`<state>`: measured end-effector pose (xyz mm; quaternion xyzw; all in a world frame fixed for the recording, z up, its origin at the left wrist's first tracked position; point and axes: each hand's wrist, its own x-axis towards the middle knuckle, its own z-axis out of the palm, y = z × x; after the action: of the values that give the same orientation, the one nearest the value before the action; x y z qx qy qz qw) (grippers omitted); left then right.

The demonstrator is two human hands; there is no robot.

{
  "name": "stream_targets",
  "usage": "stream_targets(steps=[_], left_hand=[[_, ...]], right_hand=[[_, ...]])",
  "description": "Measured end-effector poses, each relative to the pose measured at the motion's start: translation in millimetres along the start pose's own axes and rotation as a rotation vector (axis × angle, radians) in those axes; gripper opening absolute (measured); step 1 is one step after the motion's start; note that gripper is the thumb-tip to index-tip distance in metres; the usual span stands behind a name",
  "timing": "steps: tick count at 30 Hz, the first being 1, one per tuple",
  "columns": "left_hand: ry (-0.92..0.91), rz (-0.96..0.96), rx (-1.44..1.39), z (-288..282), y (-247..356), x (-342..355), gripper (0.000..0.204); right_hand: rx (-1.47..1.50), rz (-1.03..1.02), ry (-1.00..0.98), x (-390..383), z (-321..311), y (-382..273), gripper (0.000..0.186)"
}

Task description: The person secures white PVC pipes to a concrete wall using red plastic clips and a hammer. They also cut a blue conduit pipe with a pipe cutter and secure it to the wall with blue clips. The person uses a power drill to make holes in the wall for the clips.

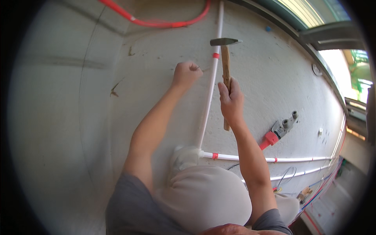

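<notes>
My right hand is wrapped round the wooden handle of a hammer. Its dark steel head points away from me, over the upper part of a white pipe. Left of that pipe, my left hand is closed with its fingertips pinched together. A tiny dark tip shows at the fingers, too small to name. Around the white pipe, near the hammer head, sits a red clip. The pipe runs along the grey concrete surface between my two hands.
A red hose curves across the top. Right of my forearm lies a red and grey pipe-welding tool. Another white pipe with red clips crosses rightward near my knee. A window frame borders the upper right; coloured cables run lower right.
</notes>
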<state>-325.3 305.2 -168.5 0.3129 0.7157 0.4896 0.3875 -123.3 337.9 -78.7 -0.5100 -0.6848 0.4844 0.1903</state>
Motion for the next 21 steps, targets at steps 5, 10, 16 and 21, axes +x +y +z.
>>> stream_targets(steps=[5, 10, 16, 21], left_hand=[[-0.400, -0.274, -0.536, 0, 60, -59, 0.016], [-0.443, -0.210, -0.616, 9, 85, -69, 0.013], [-0.332, 0.654, -0.023, 17, 83, -44, 0.020], [-0.004, 0.685, 0.285, 16, 72, 24, 0.016]], right_hand=[[0.331, 0.189, -0.012, 4, -9, -17, 0.038], [0.859, 0.405, -0.083, 3, -19, -16, 0.030], [1.076, 0.476, -0.111, 18, -31, -9, 0.026], [0.896, 0.510, 0.045, 15, -29, -3, 0.036]])
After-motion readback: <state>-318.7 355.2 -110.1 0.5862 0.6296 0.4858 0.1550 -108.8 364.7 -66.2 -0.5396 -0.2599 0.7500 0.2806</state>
